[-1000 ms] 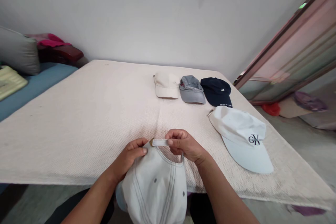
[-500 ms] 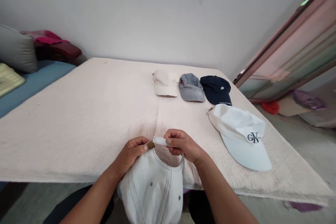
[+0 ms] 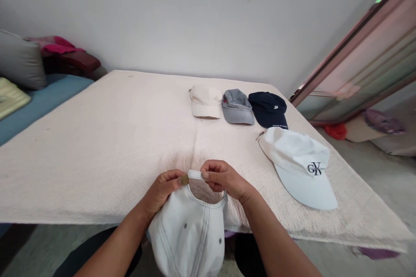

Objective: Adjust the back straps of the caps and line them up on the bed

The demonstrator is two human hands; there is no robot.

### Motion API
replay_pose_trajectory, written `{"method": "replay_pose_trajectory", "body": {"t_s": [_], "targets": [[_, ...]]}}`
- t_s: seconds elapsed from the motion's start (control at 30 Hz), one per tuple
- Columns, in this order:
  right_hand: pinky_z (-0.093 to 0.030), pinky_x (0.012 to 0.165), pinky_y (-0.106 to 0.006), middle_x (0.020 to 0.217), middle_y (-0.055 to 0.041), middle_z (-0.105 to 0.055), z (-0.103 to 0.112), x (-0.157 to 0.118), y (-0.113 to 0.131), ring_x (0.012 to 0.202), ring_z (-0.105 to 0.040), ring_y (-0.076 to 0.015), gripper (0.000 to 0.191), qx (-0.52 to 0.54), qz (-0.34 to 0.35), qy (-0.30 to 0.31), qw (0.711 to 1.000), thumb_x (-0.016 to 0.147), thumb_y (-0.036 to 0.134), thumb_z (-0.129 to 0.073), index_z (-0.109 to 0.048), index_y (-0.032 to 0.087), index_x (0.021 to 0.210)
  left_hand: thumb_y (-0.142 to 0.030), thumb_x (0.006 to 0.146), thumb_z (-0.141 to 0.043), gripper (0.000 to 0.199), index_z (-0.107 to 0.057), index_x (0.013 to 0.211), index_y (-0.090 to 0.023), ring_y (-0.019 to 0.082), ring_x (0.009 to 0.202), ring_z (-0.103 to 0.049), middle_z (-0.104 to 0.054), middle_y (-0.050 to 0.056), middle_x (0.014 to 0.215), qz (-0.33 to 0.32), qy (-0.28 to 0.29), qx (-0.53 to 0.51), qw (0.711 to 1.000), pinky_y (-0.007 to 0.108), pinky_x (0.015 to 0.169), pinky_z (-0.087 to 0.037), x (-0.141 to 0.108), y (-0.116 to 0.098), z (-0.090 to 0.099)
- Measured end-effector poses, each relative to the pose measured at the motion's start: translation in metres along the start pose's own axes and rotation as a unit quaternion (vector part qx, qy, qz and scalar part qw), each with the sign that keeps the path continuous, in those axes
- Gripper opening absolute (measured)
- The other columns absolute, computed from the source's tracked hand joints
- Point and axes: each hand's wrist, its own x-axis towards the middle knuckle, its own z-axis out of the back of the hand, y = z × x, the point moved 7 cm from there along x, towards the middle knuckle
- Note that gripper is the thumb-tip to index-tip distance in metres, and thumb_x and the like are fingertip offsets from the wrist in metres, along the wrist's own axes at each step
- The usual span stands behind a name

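Note:
A white baseball cap (image 3: 190, 233) with grey stitching hangs at the table's front edge, its back opening facing up. My left hand (image 3: 164, 188) pinches the brass-coloured buckle (image 3: 184, 180) at one side of that opening. Between the thumb and fingers of my right hand (image 3: 224, 177) is the cap's white strap (image 3: 196, 175), its free end beside the buckle. Whether the strap's end touches the buckle I cannot tell. The cap's brim is hidden below. To the right lies another white cap (image 3: 297, 162) with dark letters on its front.
Farther back, a cream cap (image 3: 206, 100), a grey cap (image 3: 238, 106) and a navy cap (image 3: 268, 108) lie in a row on the cloth-covered table (image 3: 97, 151). A wall stands behind. At left is a blue seat with a grey cushion (image 3: 21, 60); at right, a glass door (image 3: 367, 56).
My right hand has moved slightly left, bringing the strap's end closer to the buckle. The view has shifted a little; the other caps lie as before.

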Motion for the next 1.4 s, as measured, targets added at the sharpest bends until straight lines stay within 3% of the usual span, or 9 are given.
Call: {"method": "replay_pose_trajectory", "body": {"t_s": [0.57,0.83,1.07,1.4], "targets": [[-0.018,0.037,-0.018,0.05,0.0071,-0.045,-0.006,-0.001,-0.005,0.04,-0.029,-0.0033,0.023,-0.035,-0.041,0.034,0.998,0.075,0.034,-0.07,-0.056,0.015,0.073,-0.029,0.062,-0.081,0.023,-0.072,0.078,-0.016,0.012,0.055,-0.057,-0.067,0.001,0.065,0.001,-0.023,0.004,1.0,0.023,0.056,-0.041,0.001,0.001,0.004],[-0.021,0.04,-0.018,0.053,0.0064,-0.043,-0.011,0.002,-0.004,0.043,-0.032,-0.0036,0.026,-0.071,-0.007,0.057,0.996,0.078,0.038,-0.068,-0.062,0.013,0.076,-0.031,0.066,-0.078,0.019,-0.072,0.076,-0.016,0.01,0.056,-0.053,-0.065,0.0,0.063,0.005,0.005,0.052,0.999,0.021,0.056,-0.037,0.0,0.003,-0.005],[-0.023,0.04,-0.019,0.05,0.0059,-0.045,-0.016,-0.001,-0.007,0.043,-0.034,-0.0042,0.022,-0.08,-0.047,0.081,0.992,0.077,0.032,-0.068,-0.059,0.014,0.068,-0.033,0.063,-0.079,0.022,-0.071,0.073,-0.016,0.01,0.057,-0.053,-0.064,0.0,0.063,0.002,0.009,0.056,0.998,0.021,0.057,-0.037,0.001,0.001,-0.007],[-0.022,0.04,-0.018,0.049,0.0079,-0.04,-0.016,-0.001,-0.006,0.044,-0.031,-0.0035,0.026,-0.092,-0.042,0.094,0.99,0.075,0.038,-0.07,-0.061,0.013,0.072,-0.031,0.076,-0.066,0.018,-0.062,0.071,-0.014,0.008,0.052,-0.041,-0.05,-0.003,0.057,0.007,0.048,0.09,0.995,0.019,0.051,-0.03,0.001,0.007,-0.008]]}}
